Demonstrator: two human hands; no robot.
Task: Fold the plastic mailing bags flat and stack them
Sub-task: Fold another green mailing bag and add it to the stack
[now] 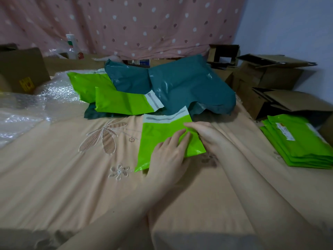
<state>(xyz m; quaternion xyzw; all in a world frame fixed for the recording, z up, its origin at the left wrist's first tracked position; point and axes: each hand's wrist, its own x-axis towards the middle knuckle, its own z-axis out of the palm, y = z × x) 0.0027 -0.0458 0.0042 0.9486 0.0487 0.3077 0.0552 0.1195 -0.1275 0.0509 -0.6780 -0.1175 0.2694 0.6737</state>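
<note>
A lime green mailing bag [158, 134] with a white adhesive strip at its far end lies flat on the peach bedspread in front of me. My left hand [168, 152] rests on its near half with straight fingers pressing down. My right hand [203, 134] lies on the bag's right edge, fingers extended toward the left. A stack of folded green bags [302, 143] sits at the right. Further back lie two more green bags [122, 102] and crumpled teal bags [180, 83] in a loose pile.
Bubble wrap [36, 105] spreads over the left side of the bed [72, 177]. Cardboard boxes [266, 76] crowd the right edge and another box [21, 69] stands at the back left. A pink dotted curtain [126, 24] hangs behind.
</note>
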